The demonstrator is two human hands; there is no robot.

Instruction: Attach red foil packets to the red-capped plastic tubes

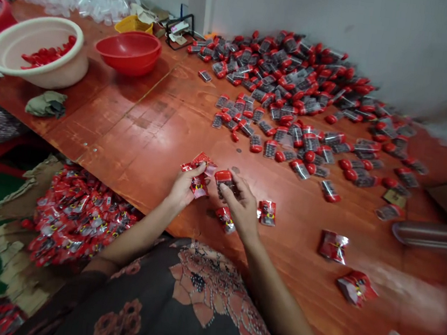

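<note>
My left hand (185, 185) is closed on a shiny red printed packet (199, 185), pinched between thumb and fingers. In my right hand (244, 205) is a small clear container with a red cap (223, 175), dark contents showing through it. The two hands are close together above the table's near edge, the cap just right of the packet. Below my right hand lies another red packet (225, 218), partly covered by the hand. One more red packet (268, 213) lies flat to the right of it.
Red-capped containers (283, 77) are heaped against the wall. A white basin (51, 78) with red pieces and a red bowl (129, 52) stand left. Filled red packets (75, 214) fill a carton below the table edge. Loose packets (334, 246) and a clear tube (435, 237) lie right.
</note>
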